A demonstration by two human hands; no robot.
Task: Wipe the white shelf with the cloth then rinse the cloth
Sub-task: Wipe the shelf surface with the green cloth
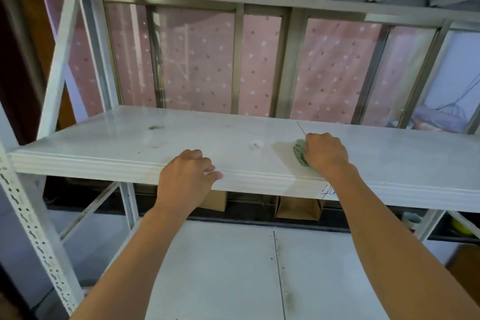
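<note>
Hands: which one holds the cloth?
The right hand, bunching the green cloth on the shelf top; the left hand only holds the shelf's front edge.

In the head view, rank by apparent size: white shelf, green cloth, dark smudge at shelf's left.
1. white shelf
2. green cloth, mostly hidden under the right hand, full size unsure
3. dark smudge

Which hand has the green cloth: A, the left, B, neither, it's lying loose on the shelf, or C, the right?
C: the right hand grips the green cloth against the white shelf, while the left hand only holds the shelf's front edge.
</note>
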